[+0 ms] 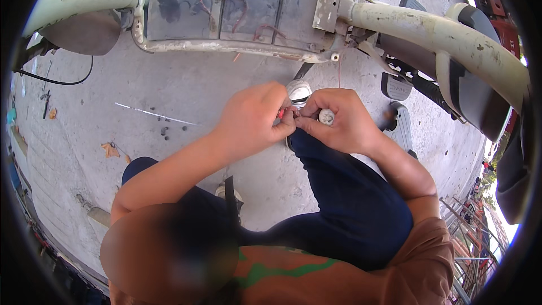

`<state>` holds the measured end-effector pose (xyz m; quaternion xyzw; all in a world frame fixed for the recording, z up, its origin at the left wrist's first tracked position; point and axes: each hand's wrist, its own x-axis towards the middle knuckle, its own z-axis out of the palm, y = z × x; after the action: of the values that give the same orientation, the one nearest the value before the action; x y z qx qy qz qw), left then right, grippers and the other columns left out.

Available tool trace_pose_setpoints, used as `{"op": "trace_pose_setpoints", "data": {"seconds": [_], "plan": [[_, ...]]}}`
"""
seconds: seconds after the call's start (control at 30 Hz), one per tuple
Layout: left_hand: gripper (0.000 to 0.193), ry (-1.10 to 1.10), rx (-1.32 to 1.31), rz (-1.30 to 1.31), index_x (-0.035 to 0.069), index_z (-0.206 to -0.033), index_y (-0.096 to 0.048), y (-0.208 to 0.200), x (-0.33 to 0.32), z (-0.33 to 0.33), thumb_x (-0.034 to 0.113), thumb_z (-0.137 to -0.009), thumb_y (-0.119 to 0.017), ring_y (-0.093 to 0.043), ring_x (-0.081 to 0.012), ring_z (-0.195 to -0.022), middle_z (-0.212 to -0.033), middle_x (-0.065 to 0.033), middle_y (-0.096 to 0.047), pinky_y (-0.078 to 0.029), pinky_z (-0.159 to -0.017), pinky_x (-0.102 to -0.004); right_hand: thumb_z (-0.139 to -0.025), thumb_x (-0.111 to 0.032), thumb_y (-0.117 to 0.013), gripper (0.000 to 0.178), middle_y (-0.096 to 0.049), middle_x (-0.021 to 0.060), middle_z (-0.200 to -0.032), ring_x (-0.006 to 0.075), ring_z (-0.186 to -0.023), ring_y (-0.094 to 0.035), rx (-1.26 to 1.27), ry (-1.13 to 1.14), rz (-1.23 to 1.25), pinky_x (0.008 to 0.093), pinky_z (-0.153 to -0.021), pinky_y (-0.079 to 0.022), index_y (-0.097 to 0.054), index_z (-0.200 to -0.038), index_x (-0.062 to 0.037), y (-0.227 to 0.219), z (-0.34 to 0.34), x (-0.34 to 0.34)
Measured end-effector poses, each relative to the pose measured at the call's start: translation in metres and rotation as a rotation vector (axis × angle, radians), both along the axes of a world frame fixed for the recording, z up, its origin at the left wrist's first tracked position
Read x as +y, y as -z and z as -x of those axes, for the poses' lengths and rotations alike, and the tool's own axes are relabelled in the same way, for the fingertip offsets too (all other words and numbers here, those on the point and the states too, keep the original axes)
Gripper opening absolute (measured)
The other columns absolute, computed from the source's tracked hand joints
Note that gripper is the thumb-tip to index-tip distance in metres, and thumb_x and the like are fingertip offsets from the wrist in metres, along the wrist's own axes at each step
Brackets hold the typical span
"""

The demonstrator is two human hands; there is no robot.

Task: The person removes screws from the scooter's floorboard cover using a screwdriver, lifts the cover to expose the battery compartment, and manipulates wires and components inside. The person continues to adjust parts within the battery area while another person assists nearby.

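Both my hands meet fingertip to fingertip in front of my raised right knee. My left hand [254,113] is closed in a pinch, with a small red piece [280,113] showing between its fingers; its kind is too small to tell. My right hand [345,123] pinches at the same spot. Against its palm it holds a small white round thing [326,117] like the end of a roll, partly covered by the fingers. A thin red wire [340,70] hangs from the vehicle frame down behind my right hand.
Ahead stands a worn cream tubular frame [237,47] around dark battery-like blocks [251,8] with loose red wires. Pedals [396,86] and a dark panel [480,99] are at the right. A white strip [155,114] and dry leaf [110,149] lie on the concrete floor [186,87].
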<state>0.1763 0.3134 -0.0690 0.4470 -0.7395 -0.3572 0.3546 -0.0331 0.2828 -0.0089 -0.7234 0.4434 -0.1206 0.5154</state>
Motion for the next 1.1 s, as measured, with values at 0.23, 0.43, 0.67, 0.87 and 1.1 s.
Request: {"op": "trace_pose_setpoints", "data": {"seconds": [0.23, 0.43, 0.67, 0.87, 1.1], "plan": [[0.016, 0.078, -0.136, -0.05, 0.007, -0.082, -0.059, 0.021, 0.004, 0.012, 0.013, -0.077, -0.073, -0.063, -0.0268, -0.068, -0.077, -0.0069, -0.061, -0.051, -0.06, -0.0376, -0.086, -0.013, -0.077, 0.015, -0.07, 0.0102, -0.081, 0.0204, -0.076, -0.067, 0.182, 0.01, -0.15, 0.0327, -0.071, -0.051, -0.069, -0.087, 0.0, 0.011, 0.017, -0.016], [0.011, 0.318, -0.359, 0.027, 0.008, -0.093, -0.069, 0.052, 0.023, 0.02, 0.014, -0.083, -0.068, -0.065, -0.0255, -0.086, -0.091, -0.0046, -0.064, -0.055, -0.07, -0.0379, -0.088, -0.016, -0.072, 0.02, -0.068, 0.014, -0.096, 0.0335, -0.09, -0.067, 0.329, 0.173, 0.521, 0.0407, -0.079, -0.053, -0.067, -0.098, 0.001, 0.049, 0.042, -0.045], [0.022, 0.118, 0.101, -0.309, 0.004, -0.104, -0.07, 0.043, 0.005, 0.055, 0.008, -0.087, -0.057, -0.065, -0.0279, -0.096, -0.104, -0.0081, -0.068, -0.054, -0.08, -0.0374, -0.089, -0.02, -0.068, 0.022, -0.07, 0.0199, -0.098, 0.0396, -0.095, -0.066, 0.661, 0.054, 0.396, 0.0464, -0.084, -0.052, -0.07, -0.098, 0.0007, 0.054, 0.024, -0.072], [0.021, -0.424, 0.571, -0.781, -0.003, -0.103, -0.063, 0.069, -0.017, 0.088, 0.017, -0.1, -0.057, -0.064, -0.0113, -0.08, -0.091, -0.0087, -0.071, -0.051, -0.075, -0.0268, -0.087, -0.022, -0.068, 0.024, -0.069, 0.0224, -0.092, 0.0415, -0.089, -0.066, 0.836, -0.084, 0.265, 0.0491, -0.079, -0.053, -0.07, -0.09, 0.0011, 0.046, 0.013, -0.093], [0.022, -0.465, 0.572, -0.724, -0.003, -0.106, -0.064, 0.081, -0.029, 0.081, 0.018, -0.102, -0.059, -0.063, -0.01, -0.075, -0.089, -0.0073, -0.069, -0.052, -0.07, -0.0264, -0.087, -0.022, -0.069, 0.023, -0.068, 0.0203, -0.082, 0.0404, -0.08, -0.068, 0.776, -0.066, 0.48, 0.0494, -0.073, -0.055, -0.068, -0.081, -0.0002, 0.056, 0.017, -0.084]]}}
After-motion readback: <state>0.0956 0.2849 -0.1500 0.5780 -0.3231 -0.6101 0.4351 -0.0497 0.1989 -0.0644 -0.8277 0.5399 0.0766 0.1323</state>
